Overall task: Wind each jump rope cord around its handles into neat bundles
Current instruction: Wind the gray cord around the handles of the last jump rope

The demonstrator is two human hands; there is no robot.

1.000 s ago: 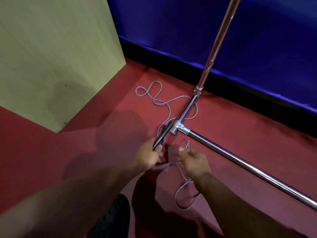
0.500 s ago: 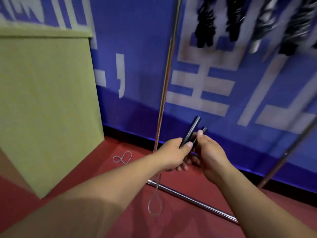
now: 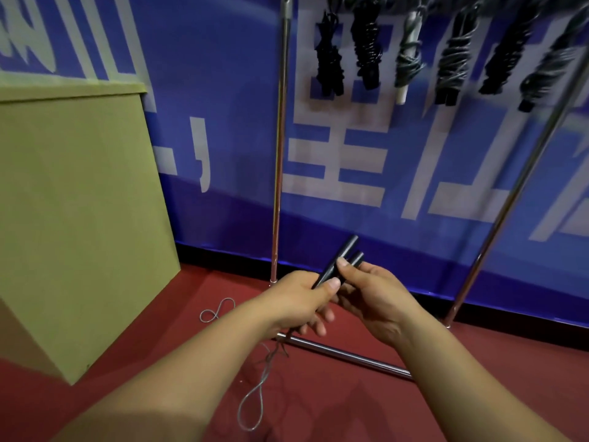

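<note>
Two black jump rope handles [image 3: 345, 252] lie side by side, raised in front of me and pointing up to the right. My left hand [image 3: 302, 299] grips their lower part, thumb on top. My right hand [image 3: 373, 290] holds them from the right, its thumb pressing on the handles. The thin grey cord [image 3: 255, 397] hangs down from under my left hand in a long loop to the red floor, and another stretch of cord [image 3: 218, 309] lies coiled near the wall.
A chrome rack stands ahead, with an upright pole [image 3: 279, 154], a slanted pole [image 3: 510, 199] and a floor bar [image 3: 344, 355]. Several wound rope bundles [image 3: 411, 55] hang from its top. A tan box [image 3: 73, 218] stands at the left, a blue banner behind.
I have risen from the floor with the rope: a second ago both hands were low by the rack's foot; now they hold both handles together at chest height, the cord trailing down.
</note>
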